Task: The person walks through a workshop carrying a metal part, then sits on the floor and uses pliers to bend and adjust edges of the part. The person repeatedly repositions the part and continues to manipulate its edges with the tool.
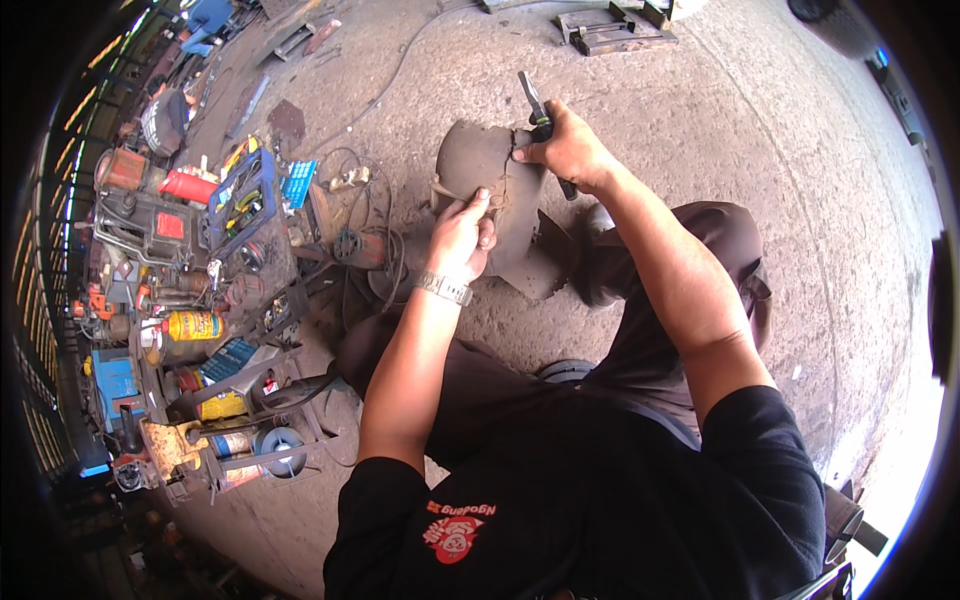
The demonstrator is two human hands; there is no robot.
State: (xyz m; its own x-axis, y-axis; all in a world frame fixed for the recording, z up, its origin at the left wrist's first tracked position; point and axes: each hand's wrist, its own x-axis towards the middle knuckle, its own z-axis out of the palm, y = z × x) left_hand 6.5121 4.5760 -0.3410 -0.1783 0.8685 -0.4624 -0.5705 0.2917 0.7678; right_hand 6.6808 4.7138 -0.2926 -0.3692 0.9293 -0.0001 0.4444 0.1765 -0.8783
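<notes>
Far to my left, along the floor's edge, lies a clutter of gear: a red cylinder on its side, a blue tool tray packed with small tools, a yellow can lower down, and a blue spool of wire near the bottom of the heap. Cables trail from that pile across the concrete floor toward me.

My left hand comes next — wrist wrapped in a metal watch, fingers curled and pressed against the near face of the rusty brown metal part. The grip there is mostly closed, thumb and forefinger pinched at a seam or edge of the part, though I cannot tell whether something thin sits between them. The part itself stands on the floor just ahead of my knees, a rounded, curved shell with a darker flared foot toward the right, and it sits between my two hands.

My right hand rests on the part's upper right shoulder, thumb touching the metal. Its grip is wrapped tight round a slim dark-handled tool — the tip sticks up and away from me, the handle's end pokes out below my palm.

Farther right, beyond the hand, some flat metal pieces lie on the floor near the top edge, well apart from the work.
</notes>
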